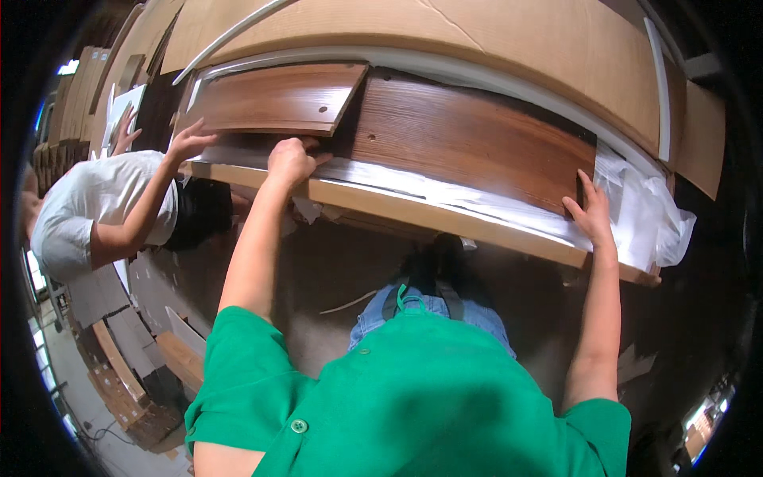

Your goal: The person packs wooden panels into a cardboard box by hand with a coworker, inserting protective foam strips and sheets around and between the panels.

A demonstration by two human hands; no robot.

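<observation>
Two brown wood-grain panels lie end to end in a long, shallow cardboard box. The left panel [270,97] is tilted, its right end raised above the neighbouring one. At that panel's near edge my left hand [292,163] is closed, with some fingertips hidden beneath it. The right panel [469,135] has small round holes near its left end. My right hand [590,211] rests at its right end, fingers and thumb spread against the edge and corner. White wrapping [445,191] shows below the panels.
A co-worker in a light shirt [103,203] bends at the box's left end, one hand [189,143] by the left panel. Crumpled clear plastic [648,211] hangs at the right end. A large cardboard sheet [493,36] lies behind. Stacked boards [127,381] stand at lower left.
</observation>
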